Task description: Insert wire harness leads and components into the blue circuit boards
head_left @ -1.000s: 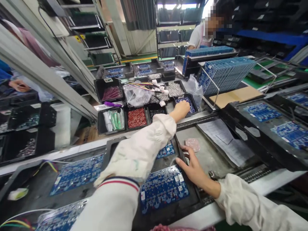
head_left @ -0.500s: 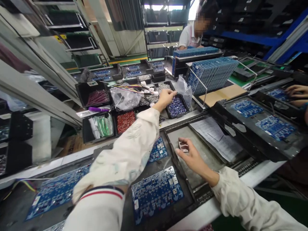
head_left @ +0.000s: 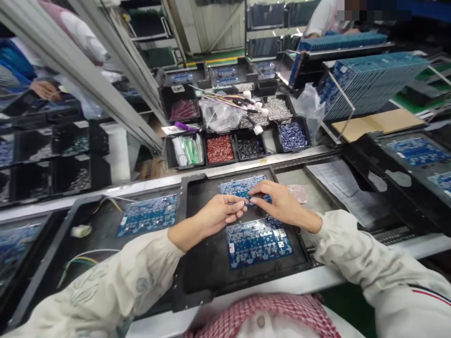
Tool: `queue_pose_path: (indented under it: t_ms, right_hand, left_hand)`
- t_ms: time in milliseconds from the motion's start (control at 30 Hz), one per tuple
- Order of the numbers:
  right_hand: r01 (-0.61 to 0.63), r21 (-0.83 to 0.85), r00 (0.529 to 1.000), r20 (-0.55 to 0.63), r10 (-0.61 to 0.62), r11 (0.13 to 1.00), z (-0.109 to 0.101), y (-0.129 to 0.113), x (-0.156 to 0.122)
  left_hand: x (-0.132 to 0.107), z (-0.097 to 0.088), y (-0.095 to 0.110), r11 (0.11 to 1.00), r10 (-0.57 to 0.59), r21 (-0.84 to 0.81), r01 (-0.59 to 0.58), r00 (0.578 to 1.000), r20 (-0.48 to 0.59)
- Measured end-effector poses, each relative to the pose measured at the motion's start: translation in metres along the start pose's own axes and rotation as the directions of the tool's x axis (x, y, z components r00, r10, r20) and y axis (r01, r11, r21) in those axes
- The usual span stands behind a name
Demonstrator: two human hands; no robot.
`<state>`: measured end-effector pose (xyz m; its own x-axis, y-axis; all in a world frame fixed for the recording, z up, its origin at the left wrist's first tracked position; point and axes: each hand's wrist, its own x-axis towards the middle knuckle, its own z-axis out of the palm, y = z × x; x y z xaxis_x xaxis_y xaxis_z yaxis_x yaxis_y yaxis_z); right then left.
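My left hand [head_left: 223, 215] is closed in a pinch, with a small dark component barely visible at its fingertips. My right hand [head_left: 278, 202] comes to it from the right, thumb and forefinger pinched together; what they hold is too small to make out. Both hands are just above a blue circuit board [head_left: 225, 187] at the back of a black tray [head_left: 197, 263], partly covering it. A second blue circuit board [head_left: 259, 246] lies in front of it, below my hands. Beside my right hand rests a small pinkish packet [head_left: 298, 193].
Black bins stand behind the tray, among them ones with blue components [head_left: 293, 136], red components [head_left: 220, 149] and dark components [head_left: 249, 148]. Wires [head_left: 229, 98] lie over a plastic bag. Racked boards [head_left: 377, 89] stand at the right. Another tray with a board [head_left: 148, 215] is at the left.
My left hand has come back from the bin of blue components to above the tray. My right hand has moved left to meet it, and its fingers have closed. The view has turned left and down.
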<state>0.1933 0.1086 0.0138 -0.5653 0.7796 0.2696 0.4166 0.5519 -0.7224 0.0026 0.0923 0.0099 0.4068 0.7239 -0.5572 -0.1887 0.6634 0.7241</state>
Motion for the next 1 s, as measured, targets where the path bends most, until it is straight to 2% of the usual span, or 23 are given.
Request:
queue_pose_path:
  t_ms: [133,200,267,333,400,467,600,833,933,1000]
  right_hand:
    - [0.068,0.013,0.994,0.085,-0.069,0.998,0.022,-0.006,0.011]
    - [0.051,-0.034,0.993,0.107,-0.047,0.998,0.021,-0.004,0.02]
    - [0.017,-0.097,0.989,0.146,-0.003,0.995,0.019,0.003,0.031]
    - [0.005,-0.164,0.966,0.254,0.037,0.987,0.02,0.011,0.041]
    - [0.028,-0.226,0.923,0.38,0.061,0.974,0.027,0.02,0.048]
    - [0.058,-0.27,0.895,0.441,0.07,0.961,0.037,0.026,0.051]
    - [0.104,-0.3,0.891,0.451,0.045,0.948,0.046,0.028,0.047]
    - [0.113,-0.325,0.886,0.46,0.052,0.939,0.041,0.025,0.044]
    - [0.121,-0.253,0.881,0.473,0.013,0.96,0.035,0.017,0.042]
    - [0.129,-0.133,0.884,0.464,-0.054,0.983,0.032,0.01,0.039]
  left_hand:
    - [-0.012,-0.013,-0.01,0.995,0.032,-0.09,-0.035,0.999,-0.027]
    - [-0.019,-0.017,-0.015,0.992,0.05,-0.115,-0.057,0.996,-0.068]
    - [-0.028,-0.019,-0.021,0.994,0.015,-0.102,-0.027,0.994,-0.109]
    - [-0.035,-0.021,-0.026,0.998,-0.026,-0.069,0.017,0.99,-0.137]
    - [-0.039,-0.023,-0.031,0.999,-0.026,-0.045,0.02,0.989,-0.143]
    - [-0.04,-0.025,-0.033,0.999,-0.005,-0.04,0.0,0.989,-0.145]
    - [-0.04,-0.029,-0.036,0.999,0.037,-0.008,-0.039,0.985,-0.17]
    - [-0.034,-0.033,-0.038,0.996,0.062,-0.057,-0.074,0.981,-0.185]
    - [-0.029,-0.032,-0.039,0.991,0.037,-0.118,-0.058,0.984,-0.175]
    - [-0.025,-0.029,-0.039,0.989,0.03,-0.141,-0.052,0.988,-0.154]
